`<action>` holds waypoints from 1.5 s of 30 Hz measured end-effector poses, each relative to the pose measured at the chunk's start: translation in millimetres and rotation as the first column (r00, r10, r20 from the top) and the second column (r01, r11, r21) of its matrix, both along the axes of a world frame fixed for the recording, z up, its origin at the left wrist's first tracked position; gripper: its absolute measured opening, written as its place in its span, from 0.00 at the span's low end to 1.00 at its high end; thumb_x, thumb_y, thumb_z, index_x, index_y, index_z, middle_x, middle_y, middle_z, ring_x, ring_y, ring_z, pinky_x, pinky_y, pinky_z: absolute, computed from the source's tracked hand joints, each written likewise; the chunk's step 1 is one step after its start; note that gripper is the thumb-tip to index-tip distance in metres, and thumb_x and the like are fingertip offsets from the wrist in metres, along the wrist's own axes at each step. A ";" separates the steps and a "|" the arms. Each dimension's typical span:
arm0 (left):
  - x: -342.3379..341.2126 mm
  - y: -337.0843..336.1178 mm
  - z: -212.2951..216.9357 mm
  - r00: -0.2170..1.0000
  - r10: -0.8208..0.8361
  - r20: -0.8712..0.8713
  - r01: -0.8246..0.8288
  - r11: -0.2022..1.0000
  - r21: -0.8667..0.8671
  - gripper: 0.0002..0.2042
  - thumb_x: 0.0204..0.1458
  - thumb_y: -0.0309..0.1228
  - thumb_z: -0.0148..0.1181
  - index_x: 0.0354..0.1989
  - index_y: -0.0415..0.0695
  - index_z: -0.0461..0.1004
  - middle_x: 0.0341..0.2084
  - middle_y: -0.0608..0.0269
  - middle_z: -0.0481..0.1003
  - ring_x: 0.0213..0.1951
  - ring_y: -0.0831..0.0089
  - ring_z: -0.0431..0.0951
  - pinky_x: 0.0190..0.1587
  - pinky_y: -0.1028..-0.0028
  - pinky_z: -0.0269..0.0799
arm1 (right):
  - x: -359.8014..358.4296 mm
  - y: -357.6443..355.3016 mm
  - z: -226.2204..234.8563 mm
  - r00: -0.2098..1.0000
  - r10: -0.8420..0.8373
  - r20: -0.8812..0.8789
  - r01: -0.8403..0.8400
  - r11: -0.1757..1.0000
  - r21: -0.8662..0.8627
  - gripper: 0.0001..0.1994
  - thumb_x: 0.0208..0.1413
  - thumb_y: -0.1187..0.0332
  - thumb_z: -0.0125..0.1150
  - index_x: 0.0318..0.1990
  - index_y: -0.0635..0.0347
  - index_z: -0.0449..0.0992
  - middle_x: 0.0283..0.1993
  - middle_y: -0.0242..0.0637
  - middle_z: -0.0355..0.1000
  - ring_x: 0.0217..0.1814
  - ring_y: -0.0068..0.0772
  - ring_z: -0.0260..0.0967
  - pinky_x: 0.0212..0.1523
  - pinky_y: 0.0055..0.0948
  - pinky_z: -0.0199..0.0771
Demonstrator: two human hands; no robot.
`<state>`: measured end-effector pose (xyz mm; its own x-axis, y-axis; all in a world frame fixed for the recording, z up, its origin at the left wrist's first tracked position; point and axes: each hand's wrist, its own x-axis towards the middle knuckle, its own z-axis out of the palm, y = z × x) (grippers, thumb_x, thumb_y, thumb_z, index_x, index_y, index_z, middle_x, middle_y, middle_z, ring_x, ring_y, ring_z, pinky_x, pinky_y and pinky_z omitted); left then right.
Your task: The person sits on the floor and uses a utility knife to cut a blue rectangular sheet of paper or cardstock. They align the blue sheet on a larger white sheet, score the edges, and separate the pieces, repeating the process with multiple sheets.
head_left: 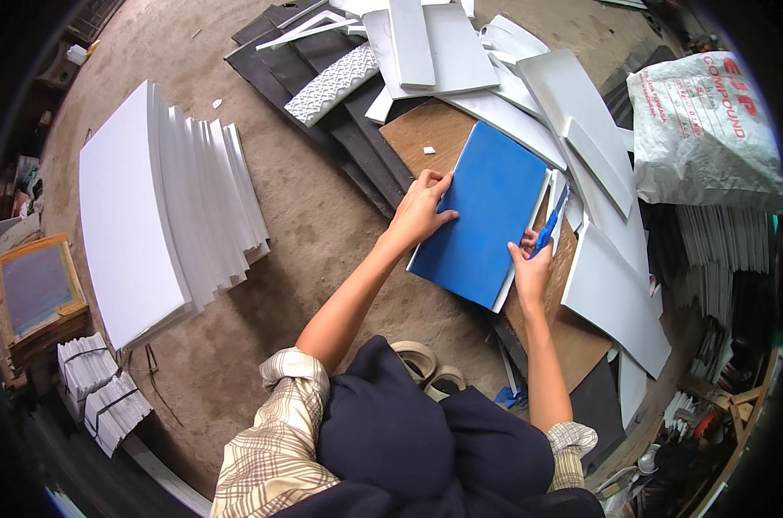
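Observation:
A blue rectangular sheet (482, 211) lies on white sheets over a brown board (430, 129) on the floor. My left hand (422, 210) presses flat on the blue sheet's left edge. My right hand (530, 268) grips a blue-handled cutter (549, 226) and holds it against the sheet's right edge. A thin white strip of the sheets beneath (523, 259) shows along that right edge.
A fanned stack of large white sheets (158, 207) lies to the left. White offcuts (573, 112) and dark boards (357, 138) pile up behind. A white sack (707, 129) stands at the right. Tape rolls (426, 363) sit by my knees, and bundled white stacks (98, 388) at far left.

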<state>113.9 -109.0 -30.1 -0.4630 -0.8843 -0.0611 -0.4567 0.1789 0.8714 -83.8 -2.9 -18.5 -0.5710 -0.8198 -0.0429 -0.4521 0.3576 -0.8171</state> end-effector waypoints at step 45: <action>-97.3 -98.9 -26.4 0.987 -0.082 0.141 0.152 0.776 -0.612 0.22 0.46 0.39 0.59 0.45 0.37 0.65 0.41 0.47 0.63 0.46 0.52 0.61 0.50 0.60 0.60 | -26.4 -4.4 1.6 0.988 -0.033 0.152 0.027 0.999 0.041 0.20 0.36 0.78 0.67 0.38 0.62 0.64 0.29 0.35 0.67 0.27 0.28 0.70 0.30 0.26 0.73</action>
